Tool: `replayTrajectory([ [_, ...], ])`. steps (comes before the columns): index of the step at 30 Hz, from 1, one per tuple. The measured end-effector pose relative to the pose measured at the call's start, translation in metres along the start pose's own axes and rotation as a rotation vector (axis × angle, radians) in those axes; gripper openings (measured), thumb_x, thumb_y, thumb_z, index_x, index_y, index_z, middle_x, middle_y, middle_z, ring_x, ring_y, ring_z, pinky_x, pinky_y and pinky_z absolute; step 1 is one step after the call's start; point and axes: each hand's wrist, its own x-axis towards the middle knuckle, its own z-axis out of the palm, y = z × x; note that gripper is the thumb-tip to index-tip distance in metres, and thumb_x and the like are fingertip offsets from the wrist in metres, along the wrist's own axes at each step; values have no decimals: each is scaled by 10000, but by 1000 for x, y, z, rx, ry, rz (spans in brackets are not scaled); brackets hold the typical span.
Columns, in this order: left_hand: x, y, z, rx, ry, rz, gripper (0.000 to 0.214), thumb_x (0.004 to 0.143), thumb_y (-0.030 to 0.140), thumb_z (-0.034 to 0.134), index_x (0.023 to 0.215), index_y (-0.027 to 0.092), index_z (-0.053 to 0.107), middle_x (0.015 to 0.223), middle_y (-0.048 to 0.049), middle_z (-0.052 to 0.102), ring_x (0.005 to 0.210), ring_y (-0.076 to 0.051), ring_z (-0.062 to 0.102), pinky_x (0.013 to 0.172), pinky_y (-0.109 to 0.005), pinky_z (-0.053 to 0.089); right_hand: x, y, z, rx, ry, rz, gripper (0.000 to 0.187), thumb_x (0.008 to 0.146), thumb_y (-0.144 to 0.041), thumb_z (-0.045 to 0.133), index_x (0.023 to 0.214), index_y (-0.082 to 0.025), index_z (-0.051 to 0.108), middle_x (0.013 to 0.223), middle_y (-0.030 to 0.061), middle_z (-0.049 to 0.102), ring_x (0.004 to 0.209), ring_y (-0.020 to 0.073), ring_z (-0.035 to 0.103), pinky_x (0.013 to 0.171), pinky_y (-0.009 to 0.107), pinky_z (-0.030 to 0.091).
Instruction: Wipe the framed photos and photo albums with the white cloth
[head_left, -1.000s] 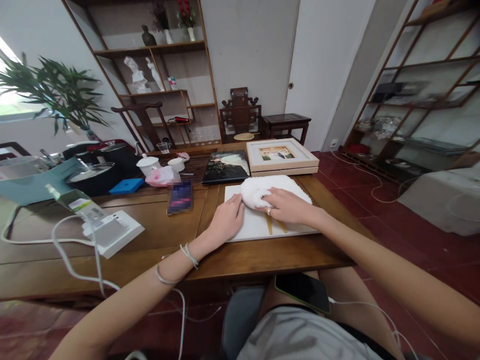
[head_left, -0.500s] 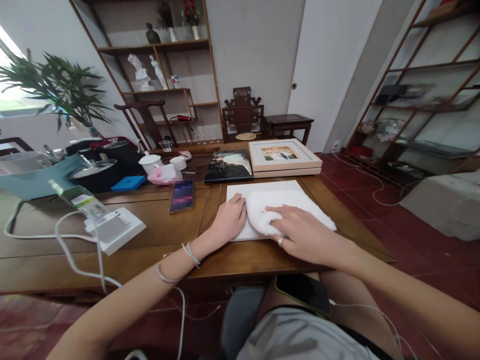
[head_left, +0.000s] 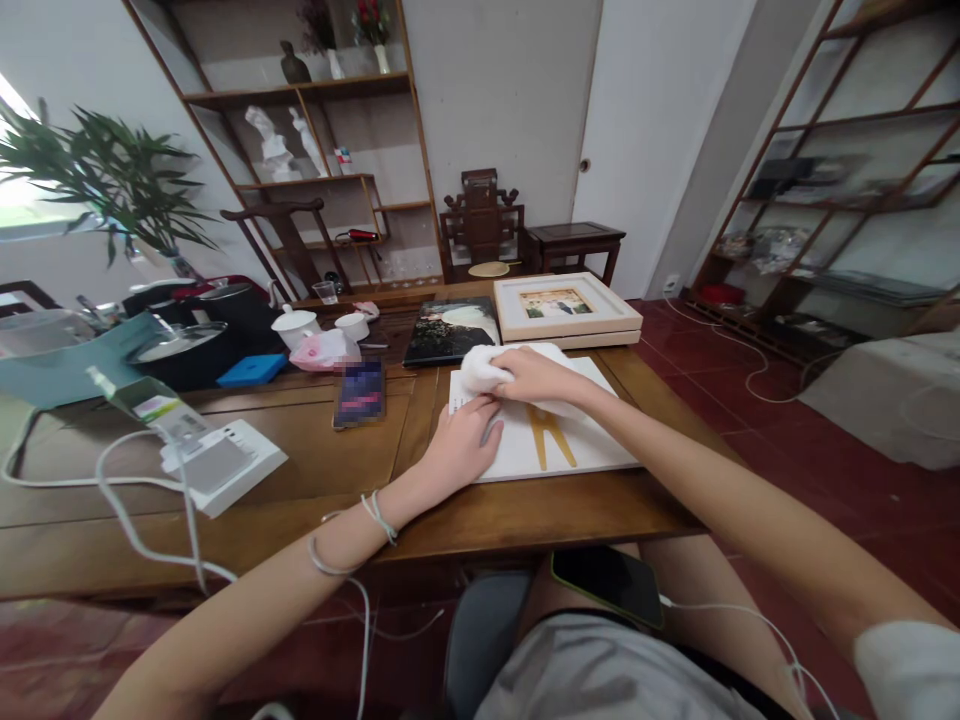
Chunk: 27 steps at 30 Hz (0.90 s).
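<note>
A white panel [head_left: 600, 445] with gold leg-like shapes [head_left: 541, 440] on it lies flat on the wooden table in front of me. My right hand [head_left: 538, 375] is closed on a bunched white cloth [head_left: 480, 368] near the panel's far left part. The cloth and the hand cover much of the printed surface. At the panel's left edge rests my left hand [head_left: 463, 442], fingers stretched out and lying flat, their tips close to the cloth. Small dark print shows beside those fingertips.
Behind the panel lie a dark photo panel [head_left: 450, 335] and stacked pale frames [head_left: 630, 332]. To the left are a phone [head_left: 360, 395], an opened white box [head_left: 232, 460], white cable [head_left: 135, 535], a blue case [head_left: 252, 371] and several bowls and pots. Another phone [head_left: 607, 588] rests on my lap.
My right hand has moved away from me and left with the cloth, uncovering the gold shapes on the panel. My left hand stays at the left edge, its fingers slightly shifted.
</note>
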Motion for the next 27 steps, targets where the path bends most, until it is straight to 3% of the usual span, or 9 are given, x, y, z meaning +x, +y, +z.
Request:
replayTrajectory([
  [4, 0, -1, -1, 7, 12, 14, 350, 884, 213, 421, 1191, 153, 577, 1244, -107, 610, 1156, -270, 553, 986, -435, 435, 21, -11, 5, 5, -35, -19, 167, 707, -155, 500, 811, -138, 629, 901, 73, 685, 774, 195, 574, 633, 244, 353],
  [8, 0, -1, -1, 1, 0, 8, 344, 894, 222, 414, 1187, 156, 580, 1301, -104, 575, 1217, -257, 516, 1020, -418, 412, 15, -2, 3, -29, -31, 40, 173, 736, -159, 470, 815, -132, 622, 889, 95, 681, 776, 209, 572, 658, 260, 362],
  [15, -1, 0, 0, 6, -25, -54, 359, 900, 242, 412, 1207, 132, 564, 1376, -125, 509, 1302, -247, 437, 1071, -453, 352, -29, 41, -13, -134, 17, 169, 175, 783, -200, 465, 815, -133, 623, 899, 115, 685, 785, 242, 592, 668, 288, 378],
  [19, -1, 1, 0, 1, -37, -93, 388, 904, 265, 405, 1249, 135, 525, 1399, -116, 483, 1318, -241, 412, 1067, -480, 342, -59, 54, -11, -192, 52, 195, 191, 798, -172, 457, 843, -133, 639, 906, 128, 692, 824, 267, 611, 692, 310, 398],
  [23, -1, 0, 1, 15, -49, -113, 396, 913, 289, 377, 1262, 153, 506, 1426, -117, 446, 1331, -250, 389, 1062, -519, 323, -87, 48, 4, -230, 70, 150, 189, 792, -131, 475, 862, -140, 650, 986, 144, 687, 977, 304, 596, 833, 382, 424],
  [27, -1, -1, 3, 33, -49, -121, 410, 917, 310, 365, 1273, 152, 494, 1444, -119, 419, 1357, -258, 343, 1056, -526, 321, -123, 27, 20, -244, 186, 0, 204, 866, -263, 493, 835, -147, 658, 1269, 199, 566, 1214, 322, 481, 1032, 504, 317],
])
